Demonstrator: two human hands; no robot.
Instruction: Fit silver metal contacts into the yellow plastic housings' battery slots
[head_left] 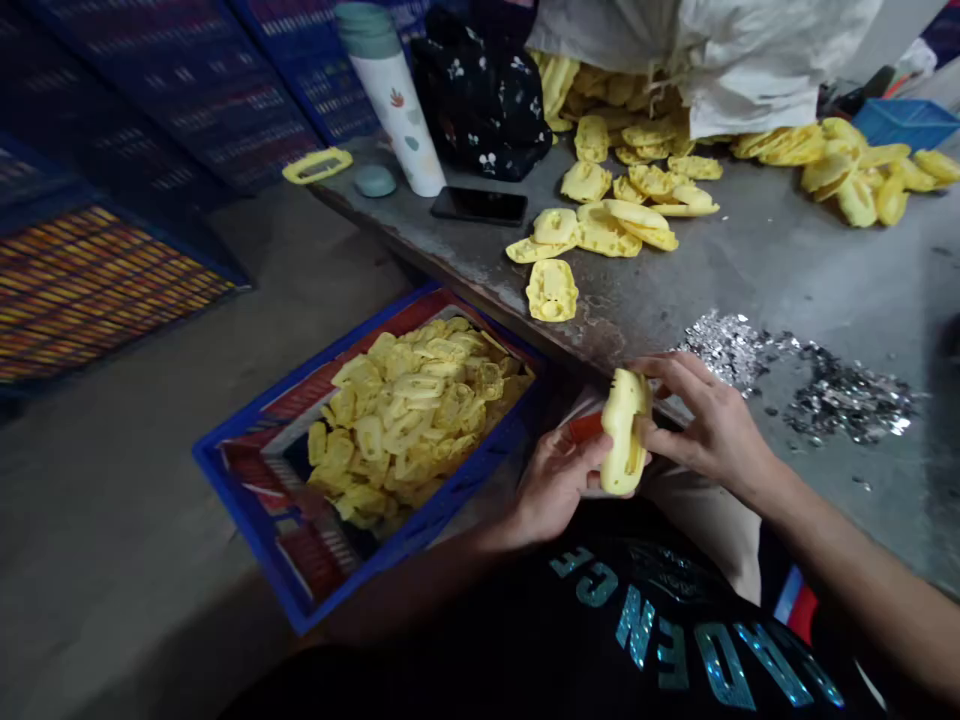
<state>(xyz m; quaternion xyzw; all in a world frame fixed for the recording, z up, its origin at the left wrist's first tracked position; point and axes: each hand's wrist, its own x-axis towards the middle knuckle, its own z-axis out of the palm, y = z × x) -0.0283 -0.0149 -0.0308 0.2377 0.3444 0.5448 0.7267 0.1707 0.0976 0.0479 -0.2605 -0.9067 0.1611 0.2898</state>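
Both my hands hold an oblong yellow moulded piece [622,432] upright above my lap. My left hand [559,487] grips its lower part from the left, and the fingers of my right hand [709,425] wrap it from the right. A blue plastic crate [300,510] to my left is heaped with similar yellow pieces. More of them lie scattered on the grey table [720,250], and one [552,290] rests near the table's edge. A small red item [585,428] shows behind my left hand.
Silver flakes [795,380] lie on the table to my right. At the far end stand a white sack [712,60], a white bottle [394,110], a black patterned bag [480,100], a black phone [480,206] and a blue basket [904,122]. Woven mats [97,290] lie on the left.
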